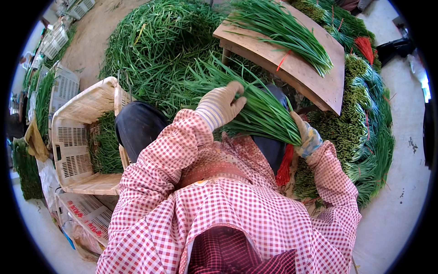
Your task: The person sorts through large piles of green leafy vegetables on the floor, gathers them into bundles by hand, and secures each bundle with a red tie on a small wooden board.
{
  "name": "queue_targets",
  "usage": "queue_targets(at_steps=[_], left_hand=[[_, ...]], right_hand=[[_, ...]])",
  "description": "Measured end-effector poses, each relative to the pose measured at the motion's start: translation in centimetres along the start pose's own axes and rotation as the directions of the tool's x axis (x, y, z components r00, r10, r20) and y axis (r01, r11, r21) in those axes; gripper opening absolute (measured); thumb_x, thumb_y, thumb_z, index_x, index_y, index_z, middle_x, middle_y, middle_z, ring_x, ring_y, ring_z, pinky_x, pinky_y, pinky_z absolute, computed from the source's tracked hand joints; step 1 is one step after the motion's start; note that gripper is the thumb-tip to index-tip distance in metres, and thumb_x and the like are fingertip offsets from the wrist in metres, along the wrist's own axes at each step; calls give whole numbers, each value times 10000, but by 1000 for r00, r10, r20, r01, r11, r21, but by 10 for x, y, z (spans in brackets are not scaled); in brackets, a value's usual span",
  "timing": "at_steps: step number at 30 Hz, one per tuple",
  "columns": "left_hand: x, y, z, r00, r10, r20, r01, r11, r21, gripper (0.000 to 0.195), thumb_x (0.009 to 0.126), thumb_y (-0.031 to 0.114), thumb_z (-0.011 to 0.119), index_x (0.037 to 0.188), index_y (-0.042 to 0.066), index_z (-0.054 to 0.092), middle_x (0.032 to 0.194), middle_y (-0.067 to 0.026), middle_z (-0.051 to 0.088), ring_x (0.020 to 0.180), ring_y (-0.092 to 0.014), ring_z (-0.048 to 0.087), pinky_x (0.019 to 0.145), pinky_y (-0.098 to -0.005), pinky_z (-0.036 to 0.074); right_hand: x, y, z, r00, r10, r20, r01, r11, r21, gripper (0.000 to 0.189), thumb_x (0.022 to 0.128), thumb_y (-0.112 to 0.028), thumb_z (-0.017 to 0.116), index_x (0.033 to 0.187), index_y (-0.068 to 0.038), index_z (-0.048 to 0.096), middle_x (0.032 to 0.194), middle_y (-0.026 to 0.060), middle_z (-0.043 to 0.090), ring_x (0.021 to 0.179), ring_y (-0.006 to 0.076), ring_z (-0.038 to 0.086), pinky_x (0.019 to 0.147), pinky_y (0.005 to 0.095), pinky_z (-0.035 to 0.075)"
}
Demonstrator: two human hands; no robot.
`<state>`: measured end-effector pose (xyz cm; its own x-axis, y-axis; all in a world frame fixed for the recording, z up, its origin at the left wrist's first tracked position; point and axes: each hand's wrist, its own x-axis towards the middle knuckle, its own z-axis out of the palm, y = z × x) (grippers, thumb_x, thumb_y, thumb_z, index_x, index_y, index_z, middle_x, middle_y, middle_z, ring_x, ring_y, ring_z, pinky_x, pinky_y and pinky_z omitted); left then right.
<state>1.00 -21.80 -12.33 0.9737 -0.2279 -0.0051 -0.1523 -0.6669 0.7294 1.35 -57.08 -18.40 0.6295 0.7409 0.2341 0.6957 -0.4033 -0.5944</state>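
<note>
A loose bunch of garlic chives (263, 114) lies slanting across my lap, its leafy tips to the upper left. My right hand (306, 137), in a patterned glove, grips the cut ends on the right. Over the leaves near the middle is my left hand (224, 102), in a striped-cuff glove, with bent fingers apart and nothing visibly held. Whether it touches the leaves is hard to tell. On a small wooden table (328, 89) ahead lies another chive bunch (291, 37), with a red tie (283, 61) beside it.
A big heap of loose green leaves (143, 58) lies ahead. To my left a plastic crate (72, 137) holds more greens. Stacked chive bundles (352, 113) line my right side, with red ties (364, 49) on top. More red strands (285, 166) hang by my right knee.
</note>
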Motion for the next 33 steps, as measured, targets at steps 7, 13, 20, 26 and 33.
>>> queue_targets(at_steps=[7,13,20,26,33], left_hand=[[-34,-82,-68,919,-390,-62,366,780,507,433,856,243,606,1258,117,508,1131,-181,621,1072,-286,609,889,-400,509],[-66,6,-133,986,-99,131,86,991,103,236,782,129,678,1011,76,697,881,-74,692,836,-169,650,766,-302,510],[-24,5,-13,614,497,613,442,427,-789,838,773,401,756,1438,121,330,1341,-94,507,1232,-270,470,1037,-417,354],[19,-16,28,962,252,-103,-17,-322,-947,984,718,648,673,1440,87,310,1433,-127,400,1316,-289,383,1102,-479,298],[112,-28,30,955,123,-271,-214,-347,-913,880,773,596,654,1434,121,319,1415,-72,421,1282,-290,418,1100,-509,316]], right_hand=[[33,-84,-40,813,534,231,-355,770,-530,727,839,-161,600,1478,-222,259,1098,196,587,989,371,597,844,411,486],[131,-116,-70,869,449,207,-274,786,-554,508,925,-224,502,1416,-164,390,947,189,607,833,297,631,779,410,499],[274,-139,-32,737,523,427,-254,801,-542,997,738,-163,681,1514,-216,57,945,237,624,831,335,656,709,392,515],[199,-132,-37,845,417,336,-314,894,-319,1010,736,-27,635,1514,-149,2,1097,251,589,893,351,640,778,390,515],[149,-34,-51,866,440,237,-435,897,-77,698,923,-72,485,1504,-100,99,1324,99,530,1098,187,573,959,266,426]])
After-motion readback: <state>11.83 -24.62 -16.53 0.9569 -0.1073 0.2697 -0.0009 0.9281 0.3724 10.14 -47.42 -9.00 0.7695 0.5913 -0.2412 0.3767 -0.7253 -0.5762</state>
